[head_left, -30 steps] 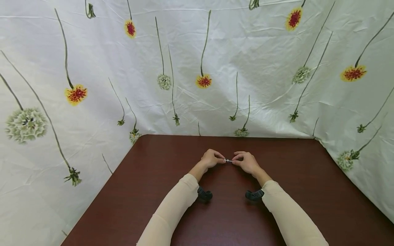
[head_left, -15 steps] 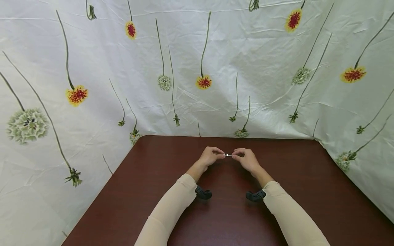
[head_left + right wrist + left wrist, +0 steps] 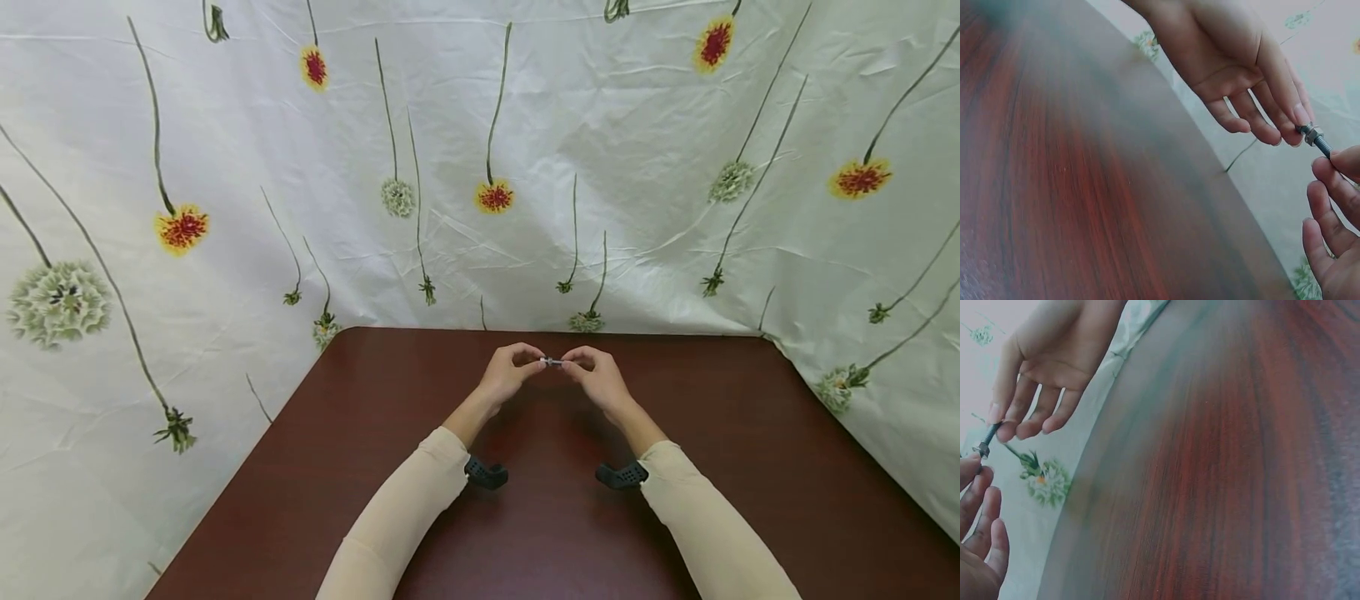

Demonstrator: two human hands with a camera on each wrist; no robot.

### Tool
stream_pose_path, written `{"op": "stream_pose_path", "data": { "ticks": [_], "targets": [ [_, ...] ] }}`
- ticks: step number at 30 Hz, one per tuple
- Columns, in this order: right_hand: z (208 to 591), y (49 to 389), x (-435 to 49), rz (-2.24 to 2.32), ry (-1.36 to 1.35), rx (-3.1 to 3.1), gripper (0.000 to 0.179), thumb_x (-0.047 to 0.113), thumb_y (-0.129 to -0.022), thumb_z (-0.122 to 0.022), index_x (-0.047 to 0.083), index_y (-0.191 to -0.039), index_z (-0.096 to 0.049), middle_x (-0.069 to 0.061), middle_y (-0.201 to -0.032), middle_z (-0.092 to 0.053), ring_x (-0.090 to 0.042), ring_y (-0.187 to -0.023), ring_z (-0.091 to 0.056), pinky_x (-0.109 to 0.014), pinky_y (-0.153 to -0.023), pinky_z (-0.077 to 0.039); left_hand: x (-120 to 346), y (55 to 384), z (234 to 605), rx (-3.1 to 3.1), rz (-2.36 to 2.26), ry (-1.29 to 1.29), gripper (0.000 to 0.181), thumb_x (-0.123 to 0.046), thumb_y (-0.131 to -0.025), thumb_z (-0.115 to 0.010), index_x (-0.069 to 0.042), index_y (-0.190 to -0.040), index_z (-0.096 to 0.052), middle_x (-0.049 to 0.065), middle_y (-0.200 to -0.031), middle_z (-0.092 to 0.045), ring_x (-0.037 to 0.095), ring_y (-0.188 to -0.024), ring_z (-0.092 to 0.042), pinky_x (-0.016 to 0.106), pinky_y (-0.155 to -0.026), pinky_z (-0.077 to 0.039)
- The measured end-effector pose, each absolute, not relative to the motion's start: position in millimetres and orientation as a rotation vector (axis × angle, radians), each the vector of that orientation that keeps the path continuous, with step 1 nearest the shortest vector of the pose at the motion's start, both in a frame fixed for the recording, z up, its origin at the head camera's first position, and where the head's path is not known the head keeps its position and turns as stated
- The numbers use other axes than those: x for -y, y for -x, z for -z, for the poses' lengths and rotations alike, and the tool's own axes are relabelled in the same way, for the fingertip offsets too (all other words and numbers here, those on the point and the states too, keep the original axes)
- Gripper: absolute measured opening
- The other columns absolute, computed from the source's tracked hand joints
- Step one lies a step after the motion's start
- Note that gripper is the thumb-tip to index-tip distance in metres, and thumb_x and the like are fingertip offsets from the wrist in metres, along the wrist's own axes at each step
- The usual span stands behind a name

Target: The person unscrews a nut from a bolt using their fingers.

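A small metal bolt with a nut on its threaded shank spans the gap between both hands over the far part of the table. My left hand pinches the end by the nut between thumb and fingertips. At the opposite end, the thumb and index finger of my right hand grip the shank. The right wrist view shows the threads between nut and right fingertips. Fingertips cover both ends of the bolt. The other fingers of each hand are spread, slightly bent and hold nothing.
The dark reddish-brown table has rounded far corners. Behind it and along its sides hangs a pale flower-print cloth. Dark perforated straps stick out by the sleeve cuffs.
Both hands have moved farther out, toward the table's far edge, carrying the bolt with them. Each keeps its pinch on the bolt.
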State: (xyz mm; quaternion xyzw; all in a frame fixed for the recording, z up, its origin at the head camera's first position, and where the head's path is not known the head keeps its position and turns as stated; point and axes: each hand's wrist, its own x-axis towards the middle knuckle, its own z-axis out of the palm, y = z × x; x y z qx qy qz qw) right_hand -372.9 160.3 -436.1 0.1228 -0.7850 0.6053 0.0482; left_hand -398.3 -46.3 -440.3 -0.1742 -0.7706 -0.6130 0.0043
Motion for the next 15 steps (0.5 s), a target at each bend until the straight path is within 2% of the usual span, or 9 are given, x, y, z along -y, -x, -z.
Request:
{"op": "stream_pose_path", "data": {
  "ticks": [4, 6, 11, 13, 15],
  "targets": [
    [434.6, 370.0, -159.3, -1.908, -0.389, 2.315, 0.023, 0.012, -0.105, -0.064, -0.006, -0.119, -0.066, -0.028, -0.115, -0.069, -0.045, -0.112, -0.063, -0.053, -0.096, -0.050, 45.3, 392.2, 439.9, 2.347, 1.872, 0.598, 0.012, -0.014, -0.097, -0.075, -0.010, -0.109, -0.075, 0.001, -0.101, -0.073, 0.019, -0.096, -0.064, 0.040, -0.079, -0.051],
    [433.9, 368.6, -157.3, -1.923, -0.391, 2.271, 0.023, 0.010, -0.104, -0.064, -0.007, -0.119, -0.066, -0.028, -0.112, -0.069, -0.047, -0.110, -0.063, -0.042, -0.092, -0.053, 44.3, 388.3, 439.8, 2.301, 1.831, 0.624, 0.012, -0.013, -0.097, -0.075, -0.010, -0.109, -0.076, -0.001, -0.100, -0.073, 0.016, -0.094, -0.064, 0.034, -0.077, -0.049],
    [430.1, 361.5, -150.7, -1.919, -0.365, 2.200, 0.021, 0.010, -0.104, -0.065, -0.007, -0.116, -0.068, -0.021, -0.104, -0.070, -0.042, -0.103, -0.064, -0.028, -0.081, -0.054, 41.5, 374.5, 433.6, 2.208, 1.777, 0.654, 0.012, -0.011, -0.097, -0.075, -0.005, -0.108, -0.077, 0.003, -0.100, -0.075, 0.019, -0.097, -0.066, 0.041, -0.085, -0.052],
    [427.7, 357.1, -147.9, -1.937, -0.340, 2.195, 0.023, 0.013, -0.104, -0.066, -0.006, -0.116, -0.070, -0.019, -0.104, -0.070, -0.036, -0.101, -0.065, -0.028, -0.081, -0.054, 40.8, 372.2, 433.1, 2.186, 1.776, 0.670, 0.013, -0.011, -0.097, -0.075, -0.005, -0.108, -0.077, 0.005, -0.101, -0.076, 0.021, -0.097, -0.068, 0.044, -0.085, -0.053],
    [422.4, 350.5, -144.2, -1.928, -0.343, 2.212, 0.024, 0.014, -0.104, -0.066, -0.007, -0.116, -0.071, -0.015, -0.103, -0.070, -0.030, -0.096, -0.065, -0.029, -0.080, -0.054, 40.3, 375.2, 437.9, 2.165, 1.765, 0.697, 0.012, -0.012, -0.097, -0.075, -0.006, -0.107, -0.077, 0.004, -0.100, -0.076, 0.019, -0.094, -0.069, 0.041, -0.083, -0.054]
  ]
}}
